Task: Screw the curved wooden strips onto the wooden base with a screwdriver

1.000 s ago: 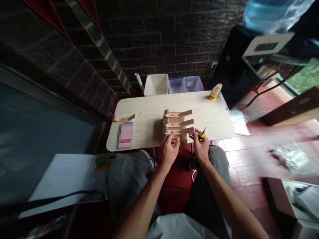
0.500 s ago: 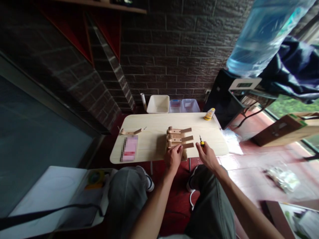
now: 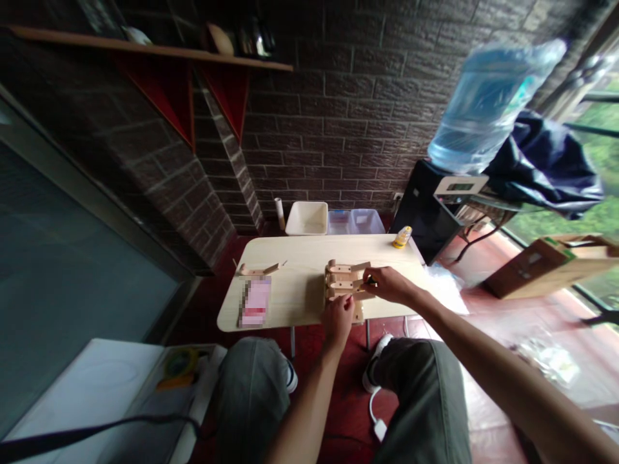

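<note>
A wooden assembly (image 3: 344,276) with several arms carrying slanted slats stands at the table's front edge. My left hand (image 3: 337,317) is at its near side, thumb and fingertips pinched together against the nearest arm; whatever they hold is too small to make out. In my right hand (image 3: 389,284) is a yellow-and-black screwdriver (image 3: 371,280), mostly covered by the fingers. That hand is over the right end of the slats, and the screwdriver's tip cannot be made out. A separate wooden arm (image 3: 261,270) of similar shape lies at the table's left.
On the pale table (image 3: 294,283) are a pink, blurred-out item (image 3: 256,301) at left and a yellow-capped container (image 3: 402,237) at back right. Plastic bins (image 3: 307,219) stand behind it. A water dispenser (image 3: 425,206) is at right, and an open white case (image 3: 97,386) at lower left.
My right hand has moved left with the screwdriver, from beside the assembly to over its slats. My left hand keeps its pinch at the nearest arm. The view has tilted up somewhat.
</note>
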Demonstrator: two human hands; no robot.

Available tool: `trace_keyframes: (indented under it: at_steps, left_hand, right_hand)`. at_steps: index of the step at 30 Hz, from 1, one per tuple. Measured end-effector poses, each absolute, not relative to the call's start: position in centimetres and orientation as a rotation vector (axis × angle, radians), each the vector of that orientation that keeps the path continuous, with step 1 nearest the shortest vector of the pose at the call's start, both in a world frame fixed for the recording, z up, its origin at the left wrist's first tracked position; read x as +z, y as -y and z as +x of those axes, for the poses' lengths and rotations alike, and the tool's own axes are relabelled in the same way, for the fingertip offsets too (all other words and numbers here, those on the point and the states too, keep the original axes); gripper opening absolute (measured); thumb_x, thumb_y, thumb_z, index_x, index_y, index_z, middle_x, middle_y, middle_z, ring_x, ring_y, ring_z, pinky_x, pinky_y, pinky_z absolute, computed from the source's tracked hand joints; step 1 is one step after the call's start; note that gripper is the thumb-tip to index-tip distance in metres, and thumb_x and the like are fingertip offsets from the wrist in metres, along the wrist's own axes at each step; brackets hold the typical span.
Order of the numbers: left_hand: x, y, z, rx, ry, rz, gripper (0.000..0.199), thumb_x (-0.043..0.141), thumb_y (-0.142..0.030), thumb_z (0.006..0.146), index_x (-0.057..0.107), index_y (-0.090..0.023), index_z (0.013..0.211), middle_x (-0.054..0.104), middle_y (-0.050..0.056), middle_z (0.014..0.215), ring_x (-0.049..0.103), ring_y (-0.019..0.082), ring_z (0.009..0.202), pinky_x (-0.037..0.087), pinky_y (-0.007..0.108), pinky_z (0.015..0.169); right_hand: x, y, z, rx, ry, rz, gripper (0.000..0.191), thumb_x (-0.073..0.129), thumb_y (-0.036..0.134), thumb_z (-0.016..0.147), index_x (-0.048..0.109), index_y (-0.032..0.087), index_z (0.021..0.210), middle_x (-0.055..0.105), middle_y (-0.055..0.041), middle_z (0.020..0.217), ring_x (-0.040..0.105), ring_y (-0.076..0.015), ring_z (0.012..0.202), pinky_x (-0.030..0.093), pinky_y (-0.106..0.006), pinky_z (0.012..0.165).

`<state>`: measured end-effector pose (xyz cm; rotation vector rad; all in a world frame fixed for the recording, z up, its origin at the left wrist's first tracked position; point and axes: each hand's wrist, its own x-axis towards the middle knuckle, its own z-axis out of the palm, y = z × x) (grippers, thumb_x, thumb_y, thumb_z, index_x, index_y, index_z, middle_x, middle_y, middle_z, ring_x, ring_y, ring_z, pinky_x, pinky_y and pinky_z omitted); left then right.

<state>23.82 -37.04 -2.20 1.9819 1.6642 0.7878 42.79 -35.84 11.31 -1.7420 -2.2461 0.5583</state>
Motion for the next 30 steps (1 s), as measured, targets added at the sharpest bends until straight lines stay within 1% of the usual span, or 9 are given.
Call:
trace_keyframes:
  at_steps: [8,17,30]
  left_hand:
    - [-3.4,36.9,23.8,0.782,-1.706,2.013,0.029,0.066,-0.038,0.106,0.069,-0.018,0.126,0.072,0.01,0.124,0.073,0.021,0.103,0.065,0.041,0.091]
    - [-3.3,36.9,23.8,0.82,-1.752,2.043,0.028,0.067,-0.038,0.106,0.069,-0.017,0.125,0.073,0.009,0.121,0.073,0.02,0.1,0.065,0.04,0.088]
    - [-4.1,36.9,23.8,0.893,-1.762,2.053,0.028,0.067,-0.038,0.106,0.07,-0.018,0.125,0.073,0.009,0.122,0.073,0.02,0.1,0.065,0.039,0.088]
  right_hand:
    - [11.8,34.5,41.3,0.498,2.411,-1.792,0.034,0.069,0.04,0.104,0.068,0.018,0.13,0.072,-0.0095,0.128,0.073,-0.0228,0.107,0.064,-0.044,0.092]
    - [11.2,34.6,40.1,0.449,2.515,-1.793,0.036,0.07,0.04,0.103,0.067,0.018,0.131,0.071,-0.0099,0.129,0.073,-0.0233,0.108,0.064,-0.045,0.093]
    - [10.4,32.5,39.6,0.396,2.622,-1.772,0.037,0.07,0.04,0.103,0.067,0.018,0.133,0.07,-0.0103,0.132,0.072,-0.0243,0.111,0.063,-0.046,0.095]
